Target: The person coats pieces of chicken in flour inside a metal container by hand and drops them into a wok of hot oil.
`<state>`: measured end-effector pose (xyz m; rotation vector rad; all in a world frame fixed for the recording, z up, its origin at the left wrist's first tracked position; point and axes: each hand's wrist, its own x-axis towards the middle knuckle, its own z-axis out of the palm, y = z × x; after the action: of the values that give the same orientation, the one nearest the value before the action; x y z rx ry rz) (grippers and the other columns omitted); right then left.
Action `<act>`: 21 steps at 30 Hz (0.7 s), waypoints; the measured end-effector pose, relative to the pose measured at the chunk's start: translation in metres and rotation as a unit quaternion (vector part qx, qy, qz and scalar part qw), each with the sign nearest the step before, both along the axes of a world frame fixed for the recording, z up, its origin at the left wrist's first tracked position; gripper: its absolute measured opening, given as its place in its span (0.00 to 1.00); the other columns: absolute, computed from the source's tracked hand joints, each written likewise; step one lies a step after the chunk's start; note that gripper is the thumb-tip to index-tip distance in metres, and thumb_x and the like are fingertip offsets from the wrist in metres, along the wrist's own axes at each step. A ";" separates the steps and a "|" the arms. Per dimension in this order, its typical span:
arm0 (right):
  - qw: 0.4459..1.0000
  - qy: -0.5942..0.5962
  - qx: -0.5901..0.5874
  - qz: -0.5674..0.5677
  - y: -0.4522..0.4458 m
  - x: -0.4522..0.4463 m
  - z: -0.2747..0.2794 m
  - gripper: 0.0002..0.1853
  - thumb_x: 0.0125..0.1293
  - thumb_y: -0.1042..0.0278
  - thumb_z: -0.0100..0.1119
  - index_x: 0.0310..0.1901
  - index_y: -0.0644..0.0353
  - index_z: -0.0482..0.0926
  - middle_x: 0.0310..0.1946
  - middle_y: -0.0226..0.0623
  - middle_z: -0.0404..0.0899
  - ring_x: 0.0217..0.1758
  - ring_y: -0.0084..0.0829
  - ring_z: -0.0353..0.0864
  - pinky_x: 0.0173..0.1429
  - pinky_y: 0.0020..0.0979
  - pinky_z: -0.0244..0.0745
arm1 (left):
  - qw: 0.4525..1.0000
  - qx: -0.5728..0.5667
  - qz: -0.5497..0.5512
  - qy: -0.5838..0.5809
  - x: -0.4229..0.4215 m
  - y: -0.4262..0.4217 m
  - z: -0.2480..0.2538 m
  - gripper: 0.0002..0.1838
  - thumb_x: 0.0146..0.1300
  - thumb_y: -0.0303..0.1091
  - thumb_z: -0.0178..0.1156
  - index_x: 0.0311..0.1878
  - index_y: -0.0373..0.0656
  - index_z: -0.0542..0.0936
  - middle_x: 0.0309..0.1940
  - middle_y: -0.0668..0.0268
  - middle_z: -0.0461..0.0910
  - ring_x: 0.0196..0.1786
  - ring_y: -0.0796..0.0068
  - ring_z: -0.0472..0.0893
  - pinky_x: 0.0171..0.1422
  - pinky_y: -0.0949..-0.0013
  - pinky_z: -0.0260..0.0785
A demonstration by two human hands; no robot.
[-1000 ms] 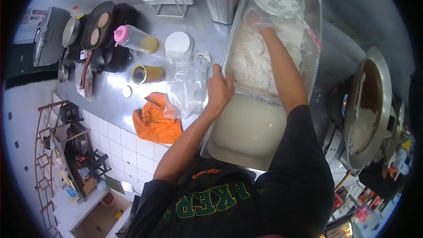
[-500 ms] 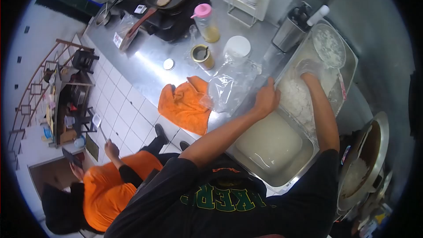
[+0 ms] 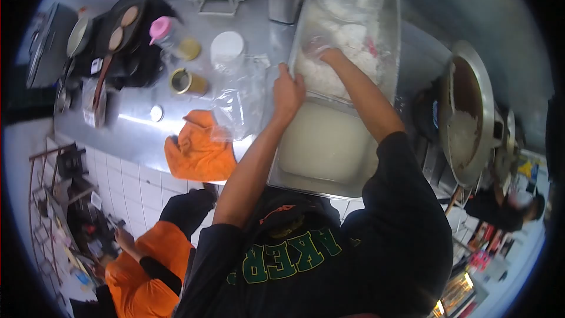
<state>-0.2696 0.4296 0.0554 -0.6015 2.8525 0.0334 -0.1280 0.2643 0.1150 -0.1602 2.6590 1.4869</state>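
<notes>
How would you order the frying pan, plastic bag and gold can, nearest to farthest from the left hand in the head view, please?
1. Plastic bag: beside left hand.
2. Gold can: left, beyond bag.
3. Frying pan: far upper left.

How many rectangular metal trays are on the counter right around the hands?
2: one holds white powder, with the right hand in it; the other, nearer the body, holds a pale mass. Any beneath would be hidden.

Head-worn camera, looking forward and down, both hands [image 3: 289, 95] [image 3: 318, 47] near below.
</notes>
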 end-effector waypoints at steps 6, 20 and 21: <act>0.986 -0.140 0.035 0.088 0.000 0.019 0.085 0.15 0.56 0.64 0.56 0.42 0.59 0.86 0.43 0.50 0.84 0.47 0.45 0.84 0.51 0.43 0.76 | 1.000 0.008 -0.009 -0.001 -0.003 -0.001 0.014 0.15 0.66 0.34 0.52 0.48 0.34 0.64 0.30 0.35 0.79 0.37 0.30 0.78 0.45 0.39 0.69; 0.956 -0.059 0.041 -0.283 0.126 -0.016 0.116 0.14 0.56 0.66 0.60 0.41 0.63 0.84 0.39 0.54 0.83 0.41 0.47 0.82 0.46 0.42 0.78 | 1.000 -0.017 -0.004 -0.002 -0.001 -0.001 0.019 0.14 0.67 0.35 0.53 0.46 0.35 0.64 0.30 0.35 0.79 0.37 0.32 0.79 0.44 0.40 0.69; 0.933 -0.078 0.001 -0.351 0.141 -0.020 0.092 0.14 0.56 0.65 0.59 0.42 0.63 0.84 0.39 0.53 0.83 0.41 0.47 0.82 0.46 0.43 0.77 | 1.000 -0.016 -0.005 -0.002 0.000 -0.001 0.018 0.14 0.67 0.35 0.53 0.46 0.35 0.64 0.30 0.35 0.79 0.37 0.32 0.79 0.44 0.40 0.69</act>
<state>-0.2895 0.5706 0.1471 0.4210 2.7332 -0.1251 -0.1285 0.2637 0.1330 -0.1515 2.6773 1.4404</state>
